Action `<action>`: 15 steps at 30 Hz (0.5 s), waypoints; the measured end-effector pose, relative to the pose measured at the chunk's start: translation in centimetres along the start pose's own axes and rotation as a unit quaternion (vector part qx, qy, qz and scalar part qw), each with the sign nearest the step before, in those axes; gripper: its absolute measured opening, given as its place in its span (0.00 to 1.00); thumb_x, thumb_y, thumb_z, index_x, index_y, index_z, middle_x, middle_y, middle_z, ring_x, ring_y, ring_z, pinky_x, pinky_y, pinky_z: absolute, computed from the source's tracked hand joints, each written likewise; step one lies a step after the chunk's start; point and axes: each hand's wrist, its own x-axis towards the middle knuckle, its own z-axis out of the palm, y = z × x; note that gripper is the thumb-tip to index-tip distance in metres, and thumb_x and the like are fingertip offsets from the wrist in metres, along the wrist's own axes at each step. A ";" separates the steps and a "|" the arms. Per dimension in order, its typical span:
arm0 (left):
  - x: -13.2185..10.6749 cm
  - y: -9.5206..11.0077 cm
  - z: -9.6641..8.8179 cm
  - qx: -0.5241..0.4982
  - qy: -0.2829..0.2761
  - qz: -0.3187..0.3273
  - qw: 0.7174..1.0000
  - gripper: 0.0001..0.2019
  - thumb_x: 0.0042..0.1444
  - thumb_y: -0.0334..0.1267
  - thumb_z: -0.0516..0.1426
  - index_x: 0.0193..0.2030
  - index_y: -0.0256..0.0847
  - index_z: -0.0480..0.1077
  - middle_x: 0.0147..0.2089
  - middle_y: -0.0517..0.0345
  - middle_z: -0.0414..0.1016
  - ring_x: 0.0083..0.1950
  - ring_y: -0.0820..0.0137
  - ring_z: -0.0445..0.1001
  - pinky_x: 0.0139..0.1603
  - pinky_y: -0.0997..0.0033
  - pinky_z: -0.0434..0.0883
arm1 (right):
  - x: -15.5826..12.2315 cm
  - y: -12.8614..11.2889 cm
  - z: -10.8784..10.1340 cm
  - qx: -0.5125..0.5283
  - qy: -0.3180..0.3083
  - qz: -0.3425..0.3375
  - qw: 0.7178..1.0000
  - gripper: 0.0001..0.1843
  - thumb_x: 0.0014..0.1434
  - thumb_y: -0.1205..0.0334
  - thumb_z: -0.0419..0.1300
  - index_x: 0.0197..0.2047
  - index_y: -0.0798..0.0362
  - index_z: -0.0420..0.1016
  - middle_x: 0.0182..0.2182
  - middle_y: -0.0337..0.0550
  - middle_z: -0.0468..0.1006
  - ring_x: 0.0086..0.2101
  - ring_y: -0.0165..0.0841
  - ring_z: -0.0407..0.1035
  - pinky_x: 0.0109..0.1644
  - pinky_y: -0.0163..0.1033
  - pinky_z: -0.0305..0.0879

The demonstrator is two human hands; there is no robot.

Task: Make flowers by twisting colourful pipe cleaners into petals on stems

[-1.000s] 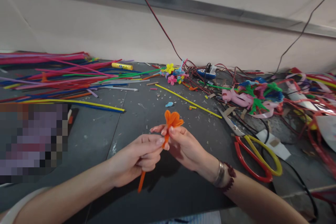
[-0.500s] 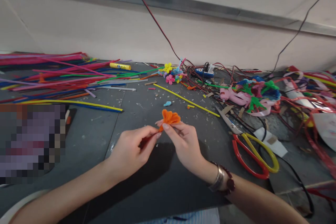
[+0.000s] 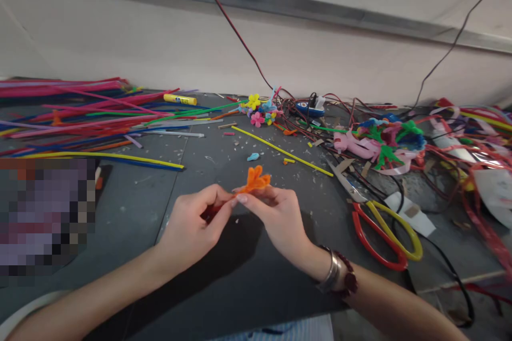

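An orange pipe-cleaner flower (image 3: 256, 178) with looped petals is held up between my two hands, over the dark tabletop. My right hand (image 3: 276, 210) pinches its base between thumb and fingers, with the petals standing above the fingertips. My left hand (image 3: 200, 221) is closed in a pinch on the lower end of the same flower, its fingertips touching those of my right hand. Most of the flower's lower end is hidden by the fingers. Beyond the hands lie a small light-blue piece (image 3: 253, 156) and a straight yellow pipe cleaner (image 3: 282, 151).
Scissors (image 3: 362, 200) with red and yellow handles lie at right. Loose pipe cleaners (image 3: 100, 112) spread across the back left, near a yellow glue stick (image 3: 180, 99). Small flowers (image 3: 258, 112), a blue glue gun (image 3: 310, 108), tangled wires and ribbons line the back and right.
The orange flower has tilted and its petals look narrower from this side. Both hands have shifted slightly left, and their fingertips have come closer together at its base.
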 end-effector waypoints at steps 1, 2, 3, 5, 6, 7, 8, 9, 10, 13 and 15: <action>-0.1 0.0 0.0 0.055 0.027 0.041 0.997 0.06 0.51 0.34 0.56 0.24 0.38 0.66 0.18 0.65 0.62 0.20 0.79 0.57 0.22 0.77 0.53 | -0.1 0.0 0.0 -0.031 0.021 -0.015 0.999 0.05 0.47 0.61 0.64 0.30 0.50 0.79 0.29 0.41 0.79 0.34 0.34 0.71 0.42 0.39 0.64; -0.2 -0.1 0.1 0.091 0.043 0.074 0.992 0.04 0.50 0.32 0.56 0.25 0.39 0.67 0.20 0.65 0.65 0.21 0.78 0.59 0.23 0.77 0.55 | -0.2 0.0 0.1 -0.057 0.034 -0.029 0.997 0.05 0.48 0.60 0.63 0.30 0.50 0.79 0.29 0.41 0.79 0.35 0.34 0.71 0.42 0.40 0.64; -0.2 -0.1 0.1 0.106 0.050 0.093 0.989 0.03 0.50 0.32 0.56 0.27 0.39 0.68 0.21 0.64 0.67 0.21 0.78 0.60 0.24 0.77 0.56 | -0.2 0.0 0.1 -0.073 0.038 -0.040 0.996 0.06 0.49 0.59 0.62 0.30 0.50 0.79 0.29 0.42 0.79 0.35 0.35 0.71 0.43 0.40 0.64; 0.0 -0.2 0.2 0.076 0.032 0.072 0.994 0.03 0.50 0.33 0.56 0.27 0.39 0.69 0.22 0.63 0.68 0.22 0.78 0.61 0.25 0.77 0.56 | -0.2 0.0 0.1 -0.067 0.024 -0.046 0.996 0.07 0.52 0.59 0.60 0.32 0.49 0.79 0.30 0.42 0.78 0.37 0.35 0.70 0.45 0.41 0.63; 0.2 -0.2 0.2 0.029 0.007 0.033 0.999 0.04 0.51 0.34 0.56 0.26 0.38 0.68 0.21 0.63 0.66 0.21 0.78 0.60 0.23 0.78 0.55 | 0.0 -0.1 0.0 -0.045 0.010 -0.042 0.998 0.08 0.53 0.59 0.59 0.33 0.49 0.79 0.31 0.42 0.78 0.38 0.35 0.70 0.46 0.42 0.62; 0.4 -0.2 0.1 -0.035 -0.028 -0.019 0.999 0.06 0.51 0.36 0.56 0.25 0.38 0.68 0.19 0.64 0.63 0.20 0.79 0.57 0.21 0.79 0.54 | 0.1 -0.1 -0.1 -0.011 -0.008 -0.034 0.999 0.08 0.53 0.60 0.58 0.33 0.49 0.79 0.32 0.42 0.78 0.39 0.35 0.70 0.47 0.42 0.62; 0.6 -0.3 0.1 -0.115 -0.070 -0.078 0.988 0.08 0.52 0.37 0.56 0.25 0.37 0.67 0.17 0.66 0.58 0.18 0.80 0.53 0.19 0.80 0.51 | 0.2 -0.2 -0.1 0.029 -0.029 -0.023 0.999 0.08 0.54 0.60 0.58 0.34 0.50 0.79 0.32 0.42 0.78 0.39 0.34 0.70 0.48 0.41 0.62; 0.8 -0.3 0.1 -0.203 -0.111 -0.136 0.963 0.09 0.52 0.38 0.55 0.25 0.37 0.67 0.15 0.68 0.52 0.17 0.81 0.48 0.17 0.81 0.48 | 0.4 -0.2 -0.2 0.070 -0.054 -0.009 0.996 0.08 0.54 0.61 0.57 0.33 0.51 0.78 0.33 0.42 0.78 0.38 0.33 0.70 0.48 0.40 0.61; 0.9 -0.3 0.1 -0.291 -0.146 -0.186 0.927 0.09 0.53 0.38 0.55 0.26 0.36 0.67 0.14 0.70 0.47 0.16 0.81 0.43 0.16 0.81 0.46 | 0.5 -0.3 -0.3 0.108 -0.078 0.009 0.991 0.09 0.54 0.61 0.57 0.33 0.51 0.78 0.33 0.42 0.78 0.38 0.32 0.70 0.48 0.40 0.61; 0.6 -0.5 0.1 -0.501 -0.199 -0.279 0.795 0.05 0.53 0.35 0.55 0.30 0.35 0.69 0.15 0.73 0.40 0.16 0.82 0.35 0.15 0.83 0.45 | 0.7 -0.4 -0.4 0.189 -0.135 0.063 0.971 0.10 0.55 0.61 0.56 0.29 0.52 0.78 0.34 0.40 0.78 0.36 0.29 0.69 0.47 0.37 0.61; 0.2 -0.4 0.1 -0.580 -0.216 -0.308 0.723 0.05 0.53 0.32 0.55 0.30 0.33 0.70 0.15 0.73 0.40 0.15 0.84 0.35 0.15 0.84 0.46 | 0.7 -0.5 -0.4 0.217 -0.152 0.087 0.960 0.10 0.55 0.61 0.56 0.27 0.51 0.77 0.34 0.39 0.77 0.35 0.27 0.69 0.45 0.34 0.62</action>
